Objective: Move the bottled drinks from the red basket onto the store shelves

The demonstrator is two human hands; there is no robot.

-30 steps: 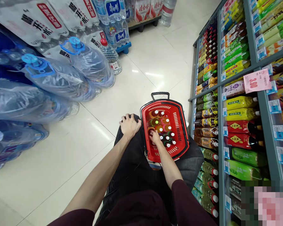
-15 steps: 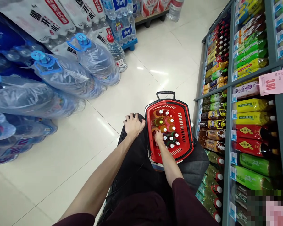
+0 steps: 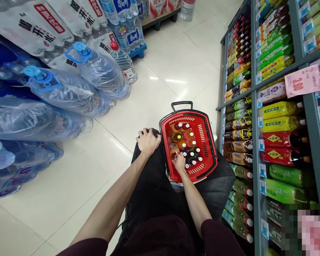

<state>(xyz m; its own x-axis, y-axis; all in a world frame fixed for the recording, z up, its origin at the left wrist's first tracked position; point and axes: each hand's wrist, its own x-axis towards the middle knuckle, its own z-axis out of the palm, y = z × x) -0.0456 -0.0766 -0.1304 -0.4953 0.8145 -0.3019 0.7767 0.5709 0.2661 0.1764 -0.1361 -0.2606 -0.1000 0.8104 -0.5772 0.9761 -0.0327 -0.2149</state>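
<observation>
My left hand (image 3: 148, 143) rests on my left knee, fingers spread, with nothing in it. Inside the red shopping basket (image 3: 208, 156), my right hand (image 3: 179, 162) is closed on the top of a drink bottle (image 3: 173, 148) with orange-brown contents at the left side. That bottle leans toward me, and my fingers partly cover its neck. Beside it several upright bottles with white caps stand in the basket: orange drinks (image 3: 181, 144) in the middle, dark green bottles (image 3: 192, 154) nearer to me. One bottle (image 3: 179, 136) has a yellow-green cap.
The basket's black handle (image 3: 181, 103) sticks out at the far end. To the right runs a drinks shelf (image 3: 253, 89) with a pink price tag (image 3: 303, 81). Large water jugs (image 3: 96, 71) and wrapped water packs (image 3: 42, 28) stand on the left. Pale floor tiles (image 3: 173, 57) lie ahead.
My right hand has drawn slightly toward me, and the orange-brown bottle now shows leaning in its grip. My left hand stays on the knee. The whole view has shifted a little.
</observation>
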